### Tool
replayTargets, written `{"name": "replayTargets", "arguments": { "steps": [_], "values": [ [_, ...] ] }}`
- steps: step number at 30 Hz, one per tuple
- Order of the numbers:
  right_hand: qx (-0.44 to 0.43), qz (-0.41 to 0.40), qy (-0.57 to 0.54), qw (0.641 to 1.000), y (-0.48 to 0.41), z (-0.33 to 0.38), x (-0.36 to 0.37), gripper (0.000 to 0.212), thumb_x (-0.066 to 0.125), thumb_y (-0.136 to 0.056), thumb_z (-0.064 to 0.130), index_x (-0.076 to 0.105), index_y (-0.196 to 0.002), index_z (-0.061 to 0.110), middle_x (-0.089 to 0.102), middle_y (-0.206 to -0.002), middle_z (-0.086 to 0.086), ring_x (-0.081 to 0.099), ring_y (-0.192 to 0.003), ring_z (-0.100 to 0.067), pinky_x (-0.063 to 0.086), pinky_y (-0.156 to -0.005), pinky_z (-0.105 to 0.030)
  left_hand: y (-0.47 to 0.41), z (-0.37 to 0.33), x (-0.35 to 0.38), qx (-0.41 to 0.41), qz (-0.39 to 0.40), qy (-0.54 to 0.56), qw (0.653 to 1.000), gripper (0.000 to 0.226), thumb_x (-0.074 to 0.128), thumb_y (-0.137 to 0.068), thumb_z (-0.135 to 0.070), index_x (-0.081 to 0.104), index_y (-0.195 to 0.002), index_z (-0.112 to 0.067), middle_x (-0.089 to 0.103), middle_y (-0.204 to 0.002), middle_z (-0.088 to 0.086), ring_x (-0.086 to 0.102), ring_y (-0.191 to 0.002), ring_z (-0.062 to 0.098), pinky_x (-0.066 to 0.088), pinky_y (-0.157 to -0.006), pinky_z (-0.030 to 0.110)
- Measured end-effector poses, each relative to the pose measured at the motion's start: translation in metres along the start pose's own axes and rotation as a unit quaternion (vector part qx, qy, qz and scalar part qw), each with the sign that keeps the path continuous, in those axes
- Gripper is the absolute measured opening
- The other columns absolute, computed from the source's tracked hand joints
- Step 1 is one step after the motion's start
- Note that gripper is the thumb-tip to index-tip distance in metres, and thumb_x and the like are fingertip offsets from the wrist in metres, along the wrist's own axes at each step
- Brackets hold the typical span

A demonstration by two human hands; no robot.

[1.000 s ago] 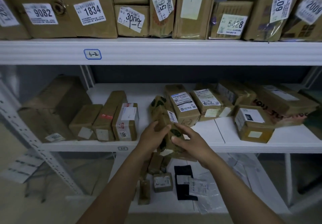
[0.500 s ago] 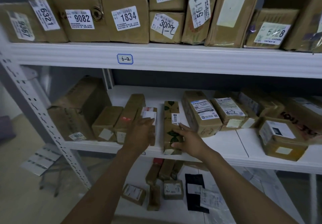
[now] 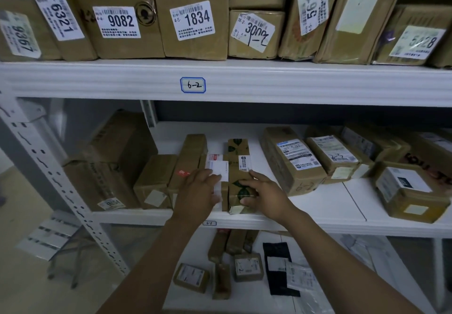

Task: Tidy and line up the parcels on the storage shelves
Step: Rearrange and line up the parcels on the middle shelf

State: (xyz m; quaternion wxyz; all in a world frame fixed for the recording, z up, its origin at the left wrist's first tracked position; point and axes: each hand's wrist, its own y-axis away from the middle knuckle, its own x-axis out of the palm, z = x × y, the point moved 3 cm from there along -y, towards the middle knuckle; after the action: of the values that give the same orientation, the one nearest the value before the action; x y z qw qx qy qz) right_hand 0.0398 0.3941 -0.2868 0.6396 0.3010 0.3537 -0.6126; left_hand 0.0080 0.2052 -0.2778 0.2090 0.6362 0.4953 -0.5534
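Parcel with leaf print (image 3: pixel 238 152) sits gripped by right hand (image 3: pixel 264 191); at nine o'clock, left hand (image 3: pixel 198 191) lies flat on white-labelled parcel (image 3: pixel 220 167).

Narrow parcel (image 3: pixel 238 149) on middle shelf (image 3: pixel 318 203); wide parcel (image 3: pixel 291 162) to right.

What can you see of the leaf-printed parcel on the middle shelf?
The parcel is a long, narrow brown cardboard box printed with dark green leaves, with a small white label on top. It lies on the middle shelf, long side running front to back, near end at the front edge. The right hand grips its near end; a white-labelled box lies close on its left.
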Motion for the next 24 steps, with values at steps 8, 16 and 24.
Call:
{"name": "replayTargets", "arguments": {
  "steps": [8, 16, 24],
  "values": [
    [-0.016, 0.069, 0.082, 0.994, -0.003, -0.006, -0.008, 0.067, 0.067, -0.087, 0.040, 0.039, -0.146, 0.029, 0.014, -0.161, -0.003, 0.020, -0.146, -0.016, 0.024, -0.115, -0.028, -0.015, -0.017, 0.001, 0.009, 0.022, -0.072, 0.997, 0.070, 0.068, -0.079, -0.053, 0.045, -0.137, -0.021, 0.036, -0.148, 0.004, 0.032, -0.135, 0.024, 0.030, -0.109, 0.039],
    [0.012, -0.040, 0.246, 0.968, 0.023, -0.084, -0.106, 0.041, 0.057, -0.093, 0.029, 0.056, -0.133, 0.025, 0.047, -0.143, -0.002, 0.044, -0.129, -0.024, 0.038, -0.104, -0.032, -0.054, -0.102, 0.025, 0.062, 0.013, -0.008, 0.998, 0.060, 0.054, -0.093, -0.044, 0.034, -0.147, -0.024, 0.032, -0.152, 0.003, 0.031, -0.137, 0.022, 0.031, -0.110, 0.035],
    [-0.004, -0.021, 0.305, 0.952, 0.033, -0.158, -0.145, 0.055, 0.056, -0.092, 0.041, 0.041, -0.144, 0.035, 0.031, -0.155, -0.010, 0.031, -0.141, -0.035, 0.024, -0.114, -0.044, -0.092, -0.177, 0.098, -0.017, 0.058, 0.067, 0.996, 0.075, 0.057, -0.088, -0.053, 0.027, -0.149, -0.020, 0.022, -0.155, 0.006, 0.029, -0.137, 0.026, 0.032, -0.111, 0.037]
  ]
}}
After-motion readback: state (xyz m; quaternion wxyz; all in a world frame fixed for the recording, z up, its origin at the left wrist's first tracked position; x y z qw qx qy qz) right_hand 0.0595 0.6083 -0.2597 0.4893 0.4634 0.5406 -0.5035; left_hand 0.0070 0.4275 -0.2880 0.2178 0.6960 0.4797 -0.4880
